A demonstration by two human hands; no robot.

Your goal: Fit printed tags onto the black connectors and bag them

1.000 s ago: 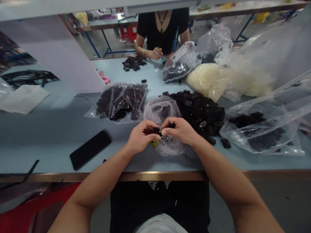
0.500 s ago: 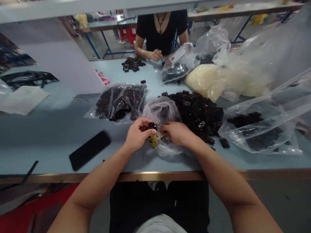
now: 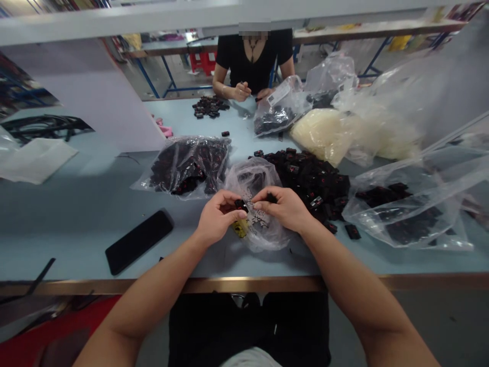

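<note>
Two pinches: left hand (image 3: 219, 219) closes fingers (image 3: 234, 214) on a black piece (image 3: 240, 205), right hand (image 3: 286, 208) now higher, on another (image 3: 272, 198).

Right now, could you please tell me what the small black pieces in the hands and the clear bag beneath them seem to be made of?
The small black pieces look like moulded plastic or possibly rubber: matte black with squared edges, though the look cannot settle which. The clear bag seems to be thin polyethylene film: glossy, see-through and softly crumpled.

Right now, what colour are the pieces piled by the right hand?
The pieces are black with red marks, best in head view.
</note>
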